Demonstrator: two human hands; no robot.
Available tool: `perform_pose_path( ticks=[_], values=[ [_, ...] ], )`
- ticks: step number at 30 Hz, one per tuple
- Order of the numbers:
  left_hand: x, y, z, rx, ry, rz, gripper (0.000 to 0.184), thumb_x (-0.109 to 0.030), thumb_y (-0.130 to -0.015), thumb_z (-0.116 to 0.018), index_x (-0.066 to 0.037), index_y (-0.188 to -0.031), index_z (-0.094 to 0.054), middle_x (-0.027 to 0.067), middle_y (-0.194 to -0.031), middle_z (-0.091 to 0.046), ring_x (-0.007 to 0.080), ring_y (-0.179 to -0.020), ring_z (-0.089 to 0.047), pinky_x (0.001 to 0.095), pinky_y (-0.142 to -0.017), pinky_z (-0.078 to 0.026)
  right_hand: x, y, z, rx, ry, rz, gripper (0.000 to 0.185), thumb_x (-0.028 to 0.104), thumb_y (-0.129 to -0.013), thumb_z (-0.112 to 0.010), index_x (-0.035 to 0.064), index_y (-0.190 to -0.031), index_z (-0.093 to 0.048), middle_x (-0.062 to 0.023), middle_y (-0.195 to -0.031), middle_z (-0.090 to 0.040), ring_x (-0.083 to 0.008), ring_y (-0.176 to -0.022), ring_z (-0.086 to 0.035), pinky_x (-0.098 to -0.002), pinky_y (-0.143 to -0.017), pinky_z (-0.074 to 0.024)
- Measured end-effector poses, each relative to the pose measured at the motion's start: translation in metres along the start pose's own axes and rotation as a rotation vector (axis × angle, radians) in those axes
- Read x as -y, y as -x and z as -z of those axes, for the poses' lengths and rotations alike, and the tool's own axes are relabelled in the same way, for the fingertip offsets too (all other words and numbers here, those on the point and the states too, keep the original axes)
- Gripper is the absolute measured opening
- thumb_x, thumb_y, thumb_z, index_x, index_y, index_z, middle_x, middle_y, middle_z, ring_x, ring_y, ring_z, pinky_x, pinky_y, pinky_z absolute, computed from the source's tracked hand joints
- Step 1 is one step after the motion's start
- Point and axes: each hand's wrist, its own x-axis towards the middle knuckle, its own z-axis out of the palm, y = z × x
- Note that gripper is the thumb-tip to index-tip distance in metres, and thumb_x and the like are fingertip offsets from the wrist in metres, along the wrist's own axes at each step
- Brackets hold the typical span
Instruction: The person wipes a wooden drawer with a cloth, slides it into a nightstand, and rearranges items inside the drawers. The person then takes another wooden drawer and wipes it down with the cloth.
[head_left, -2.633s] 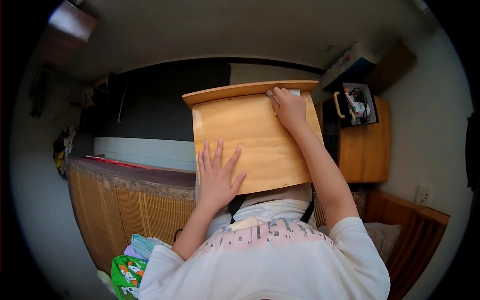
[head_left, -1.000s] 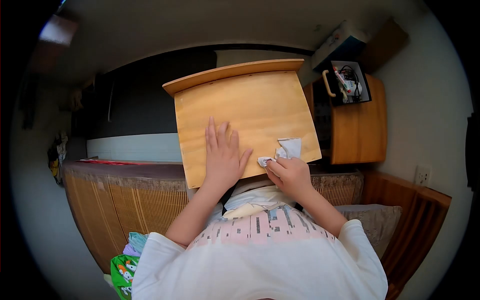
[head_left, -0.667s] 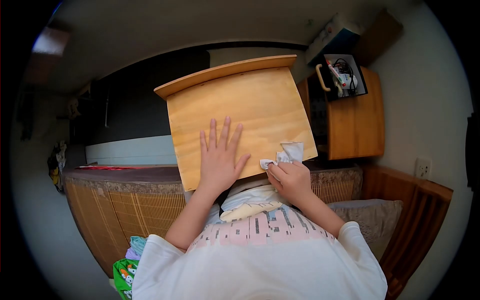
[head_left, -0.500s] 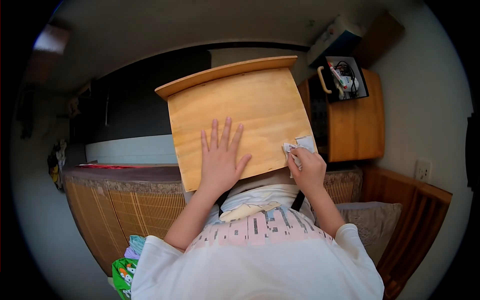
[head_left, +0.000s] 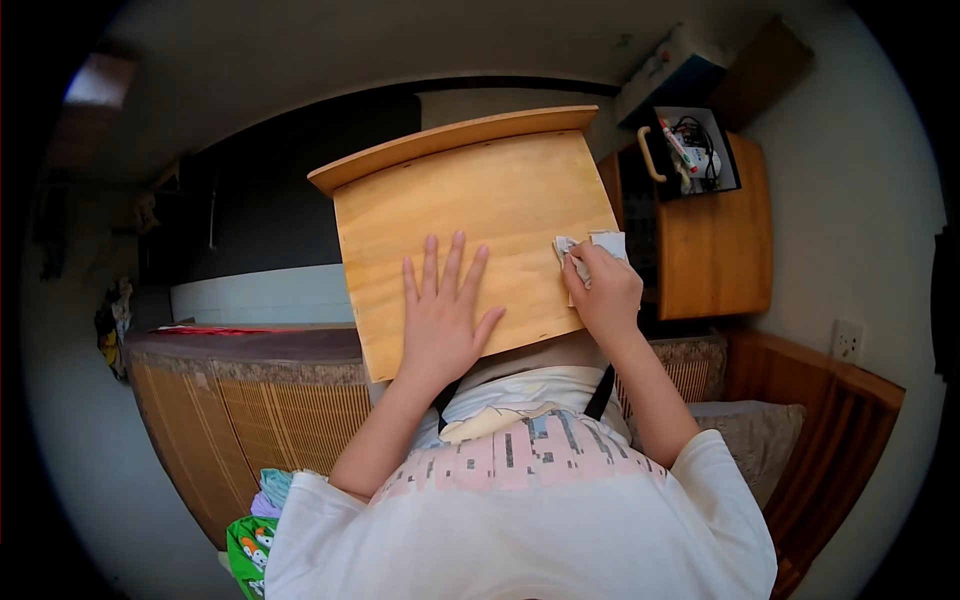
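A light wooden drawer-like piece [head_left: 470,185], a flat panel with a raised board along its far edge, rests at my lap. On its left half my left hand [head_left: 440,318] lies flat, fingers spread, holding nothing. Near the panel's right edge, my right hand [head_left: 608,285] is closed on a crumpled white paper [head_left: 568,250], touching the wood. A flat part of the paper sticks out past the knuckles. The fingertips are partly hidden by the paper.
At the back right, a black open box [head_left: 722,150] with cables and a marker stands on a wooden cabinet [head_left: 715,240]. A bamboo-matted seat [head_left: 290,410] extends to the left. A grey cushion [head_left: 745,430] and wooden armrest [head_left: 830,430] are on the right.
My right hand has moved away from me along the panel's right side with the paper, and slightly left. My left hand has stayed in place.
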Motion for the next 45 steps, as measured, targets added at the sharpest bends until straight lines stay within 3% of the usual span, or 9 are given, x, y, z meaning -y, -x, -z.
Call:
perform_pose_path(
  ticks=[11,15,19,23,27,31,35,39,45],
  values=[
    [0.003,-0.001,0.002,0.024,0.018,-0.008,0.072,-0.045,-0.095,-0.056,-0.013,-0.155,-0.034,0.0165,-0.163,-0.022,0.0415,-0.151,-0.011,0.0591,-0.120,-0.005,0.018,-0.013,-0.013,0.199,-0.011,0.185,0.011,0.017,-0.084,-0.070,0.0100,-0.085,-0.061,-0.0069,-0.072,-0.062,-0.0283,-0.059,-0.063,-0.0388,-0.054,-0.0496],
    [0.001,0.000,0.000,0.006,0.031,0.010,0.072,-0.045,-0.094,-0.057,-0.013,-0.155,-0.033,0.0165,-0.163,-0.022,0.0417,-0.151,-0.011,0.0595,-0.120,-0.005,-0.014,-0.040,-0.019,0.103,0.015,-0.041,0.010,0.016,-0.084,-0.070,0.0098,-0.087,-0.063,-0.0069,-0.074,-0.064,-0.0294,-0.063,-0.064,-0.0400,-0.055,-0.0506],
    [0.002,-0.003,0.002,0.018,0.030,0.001,0.072,-0.045,-0.094,-0.057,-0.013,-0.155,-0.033,0.0165,-0.163,-0.022,0.0418,-0.151,-0.011,0.0597,-0.120,-0.006,0.013,-0.029,-0.025,0.251,-0.064,0.215,0.011,0.017,-0.083,-0.071,0.0101,-0.088,-0.064,-0.0067,-0.075,-0.066,-0.0298,-0.065,-0.065,-0.0404,-0.057,-0.0513],
    [0.003,-0.002,0.001,0.010,0.046,0.004,0.072,-0.046,-0.095,-0.056,-0.013,-0.155,-0.033,0.0169,-0.162,-0.023,0.0418,-0.151,-0.012,0.0597,-0.120,-0.006,-0.006,-0.061,-0.036,0.167,-0.067,-0.178,0.011,0.019,-0.086,-0.070,0.0113,-0.088,-0.063,-0.0071,-0.079,-0.068,-0.0298,-0.066,-0.066,-0.0407,-0.058,-0.0513],
    [0.006,-0.003,0.003,0.018,0.048,-0.003,0.072,-0.046,-0.095,-0.056,-0.013,-0.155,-0.033,0.0174,-0.162,-0.023,0.0420,-0.151,-0.012,0.0599,-0.120,-0.006,0.011,-0.046,-0.038,0.287,-0.094,0.150,0.013,0.022,-0.088,-0.067,0.0094,-0.087,-0.063,-0.0095,-0.080,-0.069,-0.0304,-0.068,-0.067,-0.0406,-0.058,-0.0514],
    [0.005,-0.001,-0.001,0.000,0.066,0.003,0.072,-0.046,-0.095,-0.056,-0.013,-0.155,-0.034,0.0178,-0.162,-0.024,0.0424,-0.151,-0.012,0.0603,-0.120,-0.006,-0.017,-0.078,-0.054,0.107,0.002,-0.113,0.013,0.020,-0.086,-0.069,0.0097,-0.088,-0.061,-0.0092,-0.077,-0.067,-0.0300,-0.066,-0.066,-0.0405,-0.058,-0.0514],
    [0.006,0.000,0.003,0.015,0.071,0.000,0.073,-0.046,-0.095,-0.057,-0.013,-0.155,-0.034,0.0180,-0.161,-0.024,0.0423,-0.151,-0.013,0.0608,-0.120,-0.006,0.005,-0.071,-0.053,0.241,-0.041,0.198,0.013,0.022,-0.088,-0.067,0.0097,-0.089,-0.062,-0.0088,-0.079,-0.069,-0.0304,-0.068,-0.067,-0.0407,-0.058,-0.0511],
    [0.006,-0.001,0.002,-0.008,0.078,0.007,0.073,-0.046,-0.095,-0.056,-0.013,-0.155,-0.034,0.0182,-0.161,-0.024,0.0420,-0.151,-0.013,0.0607,-0.120,-0.006,-0.027,-0.109,-0.068,0.102,0.078,-0.142,0.014,0.020,-0.087,-0.067,0.0090,-0.091,-0.060,-0.0080,-0.081,-0.069,-0.0296,-0.069,-0.067,-0.0425,-0.058,-0.0507],
    [0.006,0.000,0.003,0.026,0.061,0.005,0.072,-0.047,-0.095,-0.056,-0.014,-0.155,-0.034,0.0173,-0.162,-0.024,0.0410,-0.151,-0.013,0.0598,-0.120,-0.006,-0.011,-0.127,-0.098,0.131,0.021,0.180,0.014,0.023,-0.089,-0.065,0.0099,-0.091,-0.061,-0.0078,-0.081,-0.067,-0.0301,-0.071,-0.067,-0.0431,-0.060,-0.0517]
  ],
)
